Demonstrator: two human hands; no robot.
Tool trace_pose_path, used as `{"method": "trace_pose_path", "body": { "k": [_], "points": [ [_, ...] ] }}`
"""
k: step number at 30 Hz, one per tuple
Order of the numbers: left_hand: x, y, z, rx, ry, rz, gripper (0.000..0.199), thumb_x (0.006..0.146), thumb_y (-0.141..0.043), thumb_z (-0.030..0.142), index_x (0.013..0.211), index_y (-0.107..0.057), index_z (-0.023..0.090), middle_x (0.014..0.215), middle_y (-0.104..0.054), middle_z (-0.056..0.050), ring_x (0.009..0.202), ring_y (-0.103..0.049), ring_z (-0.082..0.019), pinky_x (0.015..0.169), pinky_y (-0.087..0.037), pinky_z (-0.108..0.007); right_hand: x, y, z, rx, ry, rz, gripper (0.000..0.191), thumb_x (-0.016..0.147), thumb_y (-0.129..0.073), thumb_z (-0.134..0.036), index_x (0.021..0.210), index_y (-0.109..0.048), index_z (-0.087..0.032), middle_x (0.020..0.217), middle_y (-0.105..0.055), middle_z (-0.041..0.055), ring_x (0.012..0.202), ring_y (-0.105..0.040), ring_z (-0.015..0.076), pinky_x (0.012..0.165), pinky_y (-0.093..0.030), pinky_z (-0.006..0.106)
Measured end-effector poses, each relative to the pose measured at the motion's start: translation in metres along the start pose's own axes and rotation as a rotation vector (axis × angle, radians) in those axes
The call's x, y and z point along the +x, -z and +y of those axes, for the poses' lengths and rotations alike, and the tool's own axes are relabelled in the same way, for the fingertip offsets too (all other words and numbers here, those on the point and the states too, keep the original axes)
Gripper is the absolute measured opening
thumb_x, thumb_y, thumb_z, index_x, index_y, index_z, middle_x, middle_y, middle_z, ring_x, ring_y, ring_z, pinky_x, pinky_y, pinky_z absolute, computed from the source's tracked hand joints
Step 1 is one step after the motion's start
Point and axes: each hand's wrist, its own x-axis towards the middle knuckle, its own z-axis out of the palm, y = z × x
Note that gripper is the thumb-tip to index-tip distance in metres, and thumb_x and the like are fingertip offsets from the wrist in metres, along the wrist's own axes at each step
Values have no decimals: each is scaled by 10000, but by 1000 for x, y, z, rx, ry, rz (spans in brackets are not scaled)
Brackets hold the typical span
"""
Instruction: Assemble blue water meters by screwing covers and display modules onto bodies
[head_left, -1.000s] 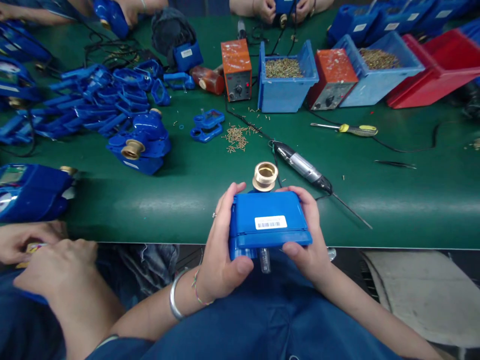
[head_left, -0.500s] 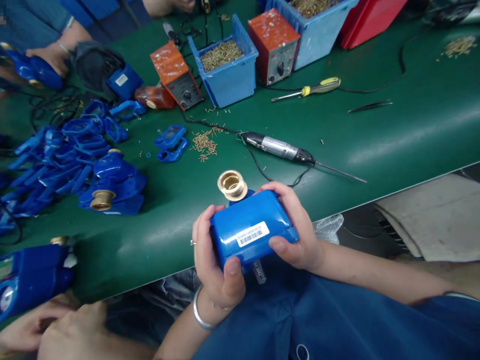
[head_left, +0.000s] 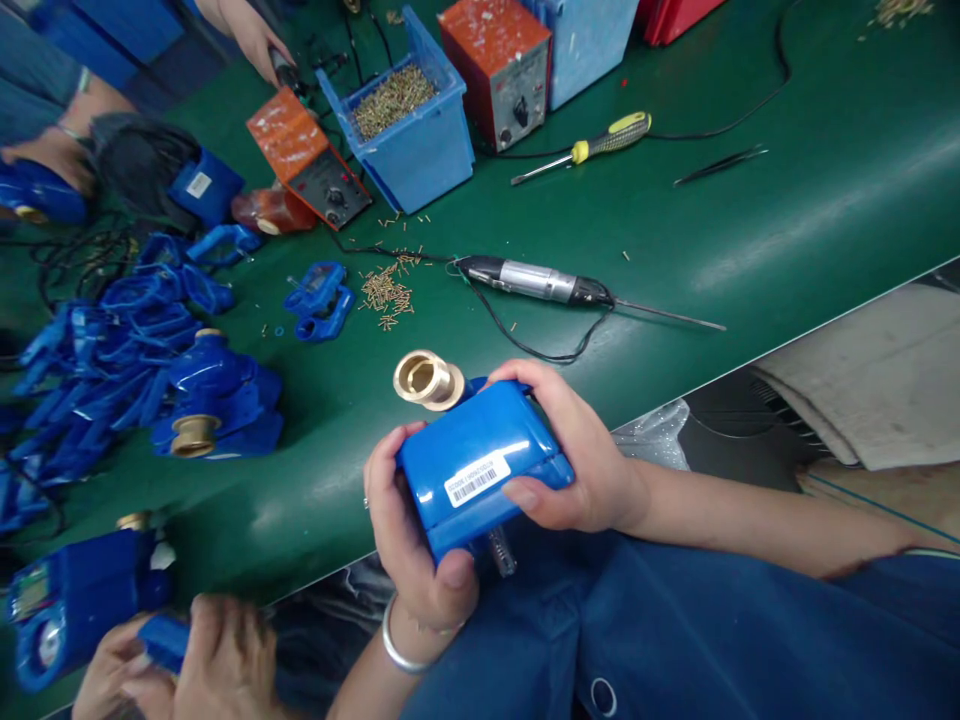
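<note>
A blue water meter [head_left: 480,440] with a white barcode label is held over the table's front edge. Its brass pipe end [head_left: 427,380] sticks out on the far side, and a clear plastic piece hangs below. My left hand [head_left: 416,540], with a silver bangle at the wrist, is closed round the meter's left end. Round the right end is my right hand [head_left: 574,450], thumb on the near face and fingers over the top. Beyond the meter an electric screwdriver [head_left: 536,280] lies on the table with its long bit pointing right.
Small brass screws [head_left: 386,292] lie loose near blue frames [head_left: 321,298]. A blue bin of screws [head_left: 412,150], orange control boxes [head_left: 495,75] and a yellow-handled screwdriver [head_left: 585,148] stand or lie behind. Left are piled blue parts [head_left: 97,350], other meters [head_left: 82,590] and co-workers' hands [head_left: 187,660].
The view has shifted, so the table things sit differently in it. Both my hands still hold the water meter, slightly turned. A co-worker's hands at lower left now show a blue part.
</note>
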Motion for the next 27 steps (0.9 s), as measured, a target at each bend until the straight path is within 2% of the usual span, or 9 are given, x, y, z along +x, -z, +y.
{"method": "trace_pose_path", "body": {
  "k": [2,5,8,10,17,22,27],
  "points": [
    [-2,7,-2,-34,-21,-11,903,783,-460,789,1468,-330,215,1356,-449,-142,1207,-473,-358,1019,-407,-529,0,2,-1,1,0,-27,676,753,-674,-581,1223,-433,-160,1129,-550,107,1013,-558,239,900,-483,384],
    [-2,21,-2,51,-44,-107,1007,719,-597,757,1498,-289,198,1386,-427,-145,1251,-430,-368,1044,-380,-529,-1,3,-1,8,25,-91,775,723,-706,-635,1254,-424,-146,1167,-545,120,1045,-551,240,925,-472,386],
    [1,32,0,149,-92,-202,951,721,-645,706,1462,-341,192,1391,-413,-144,1279,-401,-358,1054,-374,-506,-4,2,1,18,84,-164,888,717,-703,-667,1337,-363,-129,1238,-513,149,1127,-518,261,978,-444,414],
    [1,36,-1,160,-115,-230,895,721,-661,686,1415,-388,193,1336,-450,-137,1234,-435,-338,1035,-392,-482,-6,0,2,39,132,-180,894,708,-726,-646,1340,-356,-133,1238,-510,149,1141,-507,260,988,-436,414],
    [-10,33,-7,136,-158,-180,846,683,-701,648,1352,-439,202,1236,-507,-121,1120,-485,-321,946,-431,-463,-11,-12,3,95,190,-65,692,714,-736,-533,1211,-453,-144,1099,-546,115,1002,-528,227,904,-466,390],
    [-14,29,-9,146,-186,-118,826,688,-671,679,1346,-448,231,1190,-531,-102,1066,-506,-315,891,-447,-467,-9,-13,3,56,240,-70,607,737,-692,-503,1161,-465,-134,1028,-551,111,931,-530,220,843,-483,384],
    [-14,29,-12,121,-200,-101,828,669,-687,667,1342,-470,236,1185,-532,-98,1058,-510,-315,888,-446,-456,-8,-15,4,63,246,-46,546,755,-670,-482,1135,-478,-140,1012,-568,103,923,-539,215,844,-482,376]
  ]
}}
